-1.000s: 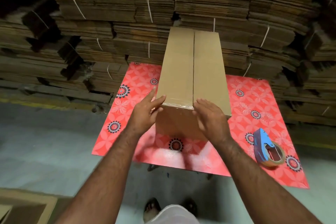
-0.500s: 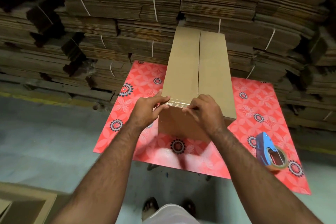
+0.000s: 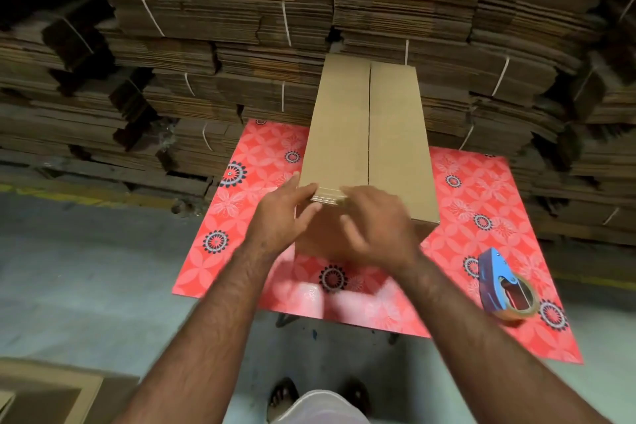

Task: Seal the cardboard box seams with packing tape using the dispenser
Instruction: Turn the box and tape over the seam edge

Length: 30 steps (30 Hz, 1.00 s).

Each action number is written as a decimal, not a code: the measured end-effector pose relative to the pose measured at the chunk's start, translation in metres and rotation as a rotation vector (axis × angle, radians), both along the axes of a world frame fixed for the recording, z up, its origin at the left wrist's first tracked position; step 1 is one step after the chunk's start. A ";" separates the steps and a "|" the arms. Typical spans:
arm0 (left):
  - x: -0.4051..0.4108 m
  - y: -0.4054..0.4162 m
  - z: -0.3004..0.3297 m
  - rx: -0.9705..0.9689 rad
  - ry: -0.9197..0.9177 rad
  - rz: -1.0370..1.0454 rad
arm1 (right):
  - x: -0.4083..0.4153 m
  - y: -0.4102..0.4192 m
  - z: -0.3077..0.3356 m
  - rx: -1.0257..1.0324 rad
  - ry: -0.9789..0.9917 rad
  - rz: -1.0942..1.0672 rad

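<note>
A long brown cardboard box point(image 3: 368, 134) stands on a red flowered table top point(image 3: 254, 162), its two top flaps meeting in a lengthwise seam. A shiny strip of tape crosses its near edge. My left hand point(image 3: 282, 217) rests flat against the box's near left corner, fingers apart. My right hand point(image 3: 373, 227) lies over the near end by the seam; it is blurred, with fingers spread on the cardboard. The blue tape dispenser point(image 3: 504, 284) with its tape roll lies on the table to the right, apart from both hands.
Bundles of flattened cardboard point(image 3: 206, 45) are stacked high right behind the table. A grey concrete floor point(image 3: 69, 286) lies to the left. A piece of flat cardboard point(image 3: 41, 392) sits at the lower left. My sandalled feet point(image 3: 282, 396) show below the table edge.
My right hand has slid left along the box's near edge, over the tape strip, toward my left hand. The left hand and the dispenser stayed where they were.
</note>
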<state>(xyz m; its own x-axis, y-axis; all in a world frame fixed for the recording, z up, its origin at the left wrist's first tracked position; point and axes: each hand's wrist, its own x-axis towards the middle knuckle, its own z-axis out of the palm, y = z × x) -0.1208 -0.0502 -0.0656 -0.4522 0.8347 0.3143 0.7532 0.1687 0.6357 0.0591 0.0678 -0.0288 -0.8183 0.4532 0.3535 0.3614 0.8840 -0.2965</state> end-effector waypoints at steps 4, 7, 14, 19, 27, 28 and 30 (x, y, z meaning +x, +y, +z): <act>0.009 -0.001 -0.007 0.041 -0.003 -0.028 | -0.013 -0.033 -0.024 0.104 -0.278 0.017; 0.002 -0.004 -0.011 0.128 -0.009 0.002 | 0.022 -0.012 -0.034 0.159 -0.312 -0.140; 0.009 -0.002 -0.015 0.171 -0.013 0.049 | 0.095 0.024 -0.026 0.118 -0.410 -0.361; 0.023 0.001 -0.009 0.150 -0.043 0.122 | 0.060 0.005 -0.013 0.126 -0.453 -0.380; 0.014 -0.001 -0.012 0.114 0.003 0.107 | 0.029 -0.008 -0.020 0.164 -0.498 -0.193; 0.017 0.000 -0.012 0.117 -0.007 0.121 | 0.041 0.001 -0.023 0.171 -0.478 -0.210; 0.034 0.002 -0.010 0.146 -0.095 0.234 | 0.052 0.009 -0.025 0.177 -0.472 -0.197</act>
